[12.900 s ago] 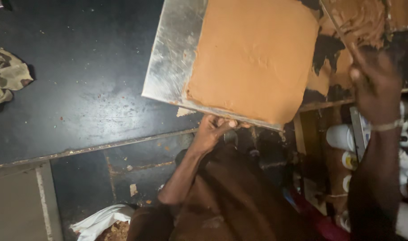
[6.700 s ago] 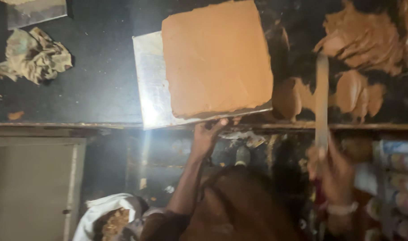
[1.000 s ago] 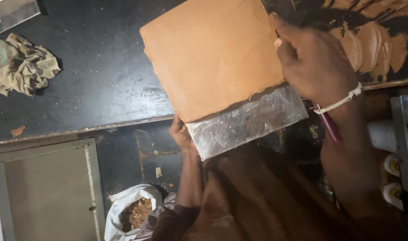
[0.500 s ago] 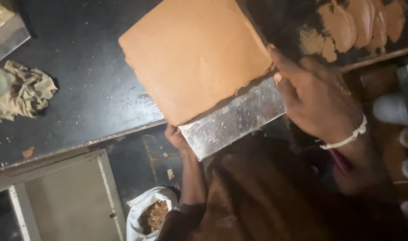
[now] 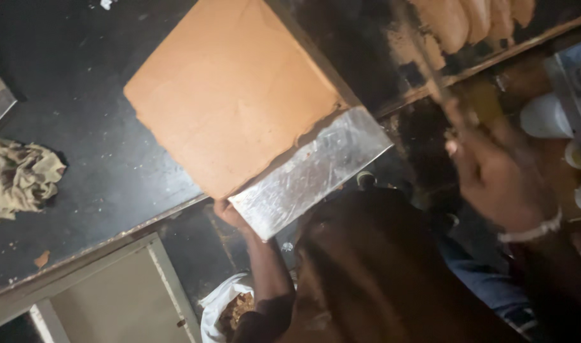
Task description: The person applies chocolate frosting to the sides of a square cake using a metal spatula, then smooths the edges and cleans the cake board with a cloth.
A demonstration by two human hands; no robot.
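Head view looked down over the person's brown-clad torso (image 5: 379, 273), closest to the lens, with the left forearm reaching up from it. Left of that forearm, low down, a white bag (image 5: 224, 311) of brownish scraps sat open on the floor.

Just beyond, the left hand (image 5: 230, 215) gripped the near corner of a metal tray (image 5: 309, 171); its grip was clamped on the tray's underside and edge, with only the knuckles showing. The tray overhung the front edge of the dark bench (image 5: 100, 190), tilted at an angle to it. Up and away from that grip, a smooth orange-brown slab (image 5: 230, 95) covered most of the tray, leaving a bare scratched metal strip on the side nearest the hand.

To the right, the right hand (image 5: 494, 178) was blurred, a pale band on its wrist. Its grip seemed curled round a thin handle running up and away, though the blur kept me from telling how firmly it closed or what the tool was.

Far left of the left hand, a crumpled rag (image 5: 20, 178) lay on the bench. Beyond the right hand, smears of the same brown paste (image 5: 468, 19) lay at the bench's far end, and pale tubs (image 5: 545, 117) stood on shelving to its right.
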